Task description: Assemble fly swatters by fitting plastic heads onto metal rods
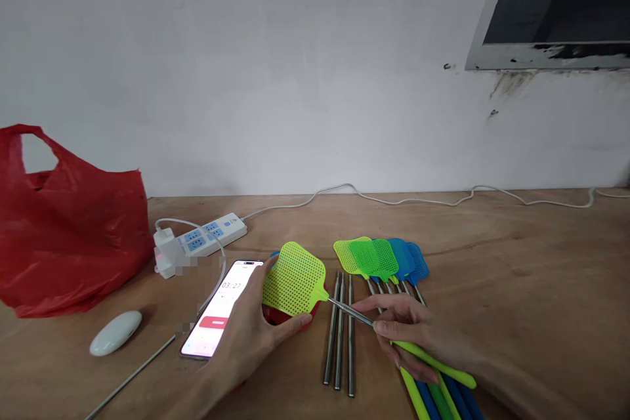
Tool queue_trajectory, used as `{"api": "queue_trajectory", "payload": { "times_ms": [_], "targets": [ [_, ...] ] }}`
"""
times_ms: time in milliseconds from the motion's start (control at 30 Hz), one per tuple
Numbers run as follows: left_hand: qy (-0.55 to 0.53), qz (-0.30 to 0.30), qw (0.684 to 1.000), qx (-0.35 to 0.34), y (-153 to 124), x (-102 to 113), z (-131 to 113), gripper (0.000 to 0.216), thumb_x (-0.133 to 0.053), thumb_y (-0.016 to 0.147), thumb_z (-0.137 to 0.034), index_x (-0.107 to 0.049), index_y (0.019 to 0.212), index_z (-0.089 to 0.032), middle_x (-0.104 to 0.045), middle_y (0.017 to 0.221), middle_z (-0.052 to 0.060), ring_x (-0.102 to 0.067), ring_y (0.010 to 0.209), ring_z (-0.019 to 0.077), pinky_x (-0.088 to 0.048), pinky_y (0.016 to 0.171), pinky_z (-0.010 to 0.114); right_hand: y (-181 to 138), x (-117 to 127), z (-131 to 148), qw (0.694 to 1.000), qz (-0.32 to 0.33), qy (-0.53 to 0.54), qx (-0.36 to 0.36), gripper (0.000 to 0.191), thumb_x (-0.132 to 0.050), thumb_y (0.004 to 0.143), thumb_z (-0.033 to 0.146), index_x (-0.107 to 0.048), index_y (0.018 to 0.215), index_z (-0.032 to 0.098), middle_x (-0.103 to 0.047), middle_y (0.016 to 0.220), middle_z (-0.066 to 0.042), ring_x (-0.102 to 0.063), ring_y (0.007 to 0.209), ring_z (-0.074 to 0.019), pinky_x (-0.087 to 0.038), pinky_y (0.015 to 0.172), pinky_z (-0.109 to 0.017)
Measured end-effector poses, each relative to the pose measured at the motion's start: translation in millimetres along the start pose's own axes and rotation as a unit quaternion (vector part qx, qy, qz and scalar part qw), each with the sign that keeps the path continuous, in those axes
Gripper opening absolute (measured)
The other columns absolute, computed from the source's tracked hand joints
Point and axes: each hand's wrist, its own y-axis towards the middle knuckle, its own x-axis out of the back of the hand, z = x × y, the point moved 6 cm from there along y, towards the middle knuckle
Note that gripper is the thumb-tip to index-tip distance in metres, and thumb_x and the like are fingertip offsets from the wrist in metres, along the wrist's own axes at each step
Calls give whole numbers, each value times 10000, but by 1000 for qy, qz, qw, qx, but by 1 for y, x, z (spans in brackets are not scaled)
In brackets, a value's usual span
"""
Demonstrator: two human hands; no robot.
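My left hand [253, 318] grips the edges of a yellow-green fly swatter's perforated head [295, 279], thumb below and fingers at its far left side. Bits of a blue and a red piece show behind this head; how they lie is mostly hidden. With thumb and fingers, my right hand [406, 328] holds the same swatter by its silver metal rod [352, 312]. Its yellow-green handle [438, 364] sticks out under my right palm. Beneath the rod lie 3 loose metal rods [338, 341], side by side. Finished-looking swatters [374, 259] in yellow, green and blue lie fanned beside my right hand.
Left of my left hand lies a lit phone [209, 308], with a white power strip [211, 234] behind it. A red plastic bag [73, 230], a white oval object [115, 333] and a thin rod [130, 377] are farther left. A white cable [394, 200] runs along the wall.
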Motion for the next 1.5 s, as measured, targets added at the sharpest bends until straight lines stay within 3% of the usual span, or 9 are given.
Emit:
{"api": "queue_trajectory", "payload": {
  "times_ms": [200,400,600,800,1000,1233,1500],
  "targets": [
    [17,9,1000,-20,-1,0,-2,750,-721,798,-497,-391,1433,-275,-585,1309,95,-565,1188,328,-494,971,506,2,2,-5,1000,-8,3,-1,511,-664,885,432,-595,1288,126,-627,578,51,-403,265,-27,-277,299,-163],
    [-17,42,999,29,-8,-9,5,677,-656,852,-521,-377,1413,-266,-580,1275,107,-618,1061,313,-581,746,415,1,-4,-5,1000,3,5,8,574,-665,887,458,-572,1360,144,-636,616,41,-385,265,-18,-295,301,-165],
    [12,-8,1000,-7,-6,-3,2,676,-690,817,-491,-393,1380,-262,-593,1261,90,-577,1150,331,-531,887,478,0,-6,-5,1000,5,5,4,598,-673,887,445,-549,1398,162,-619,612,50,-364,270,-13,-273,295,-161],
    [-12,16,1000,-7,-3,-5,4,655,-705,835,-465,-387,1370,-260,-582,1285,94,-559,1183,324,-476,975,504,2,-4,-4,1000,-3,-15,3,606,-665,879,468,-556,1371,130,-610,572,60,-358,258,-17,-282,287,-157],
    [-92,37,995,7,4,-1,2,452,-652,889,-438,-459,1253,-252,-621,1187,73,-615,1108,287,-510,934,457,-2,-4,2,998,-43,-42,-22,595,-702,818,505,-594,1266,128,-579,516,81,-361,272,-35,-266,277,-154],
    [-203,75,976,33,5,-6,4,455,-641,903,-416,-438,1276,-253,-661,1212,75,-656,1091,274,-546,880,415,-1,-5,4,995,-48,-84,5,568,-669,834,524,-597,1221,114,-564,487,76,-348,313,-46,-245,316,-166],
    [-85,55,995,16,1,-9,7,461,-586,922,-431,-423,1309,-240,-620,1265,108,-585,1202,305,-493,952,446,-2,-2,-2,994,-48,-97,16,609,-644,855,545,-575,1273,107,-562,504,74,-327,311,-44,-209,328,-186]
  ]
}}
